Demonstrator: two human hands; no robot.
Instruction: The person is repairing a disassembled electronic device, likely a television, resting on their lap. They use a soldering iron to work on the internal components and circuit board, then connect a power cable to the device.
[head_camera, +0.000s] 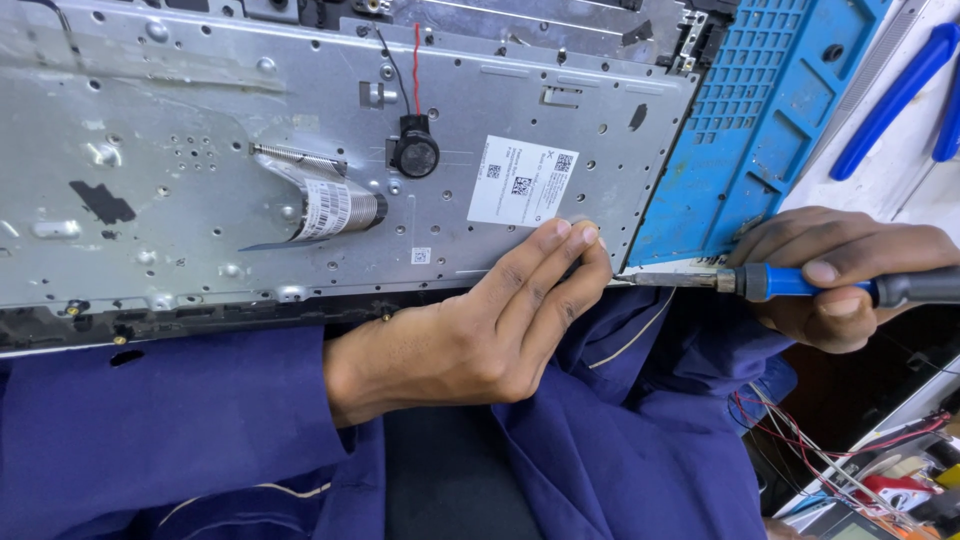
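Note:
A silver metal laptop chassis plate (200, 110) lies face down across the bench. On it are a flat ribbon cable (325, 205), a round black buzzer-like part (415, 152) with red and black wires, and a white sticker (522, 182). My left hand (480, 330) rests on the plate's near right corner, fingertips pinching at its edge. My right hand (835, 275) grips a blue-and-black screwdriver (790, 283). Its tip points left and meets the plate's corner right by my left fingertips.
A blue gridded work mat (770, 120) lies under the plate's right end. Blue-handled tools (895, 95) sit on the white surface at upper right. Loose red and white wires (830, 440) and a small device lie at lower right. Dark blue sleeves and clothing fill the foreground.

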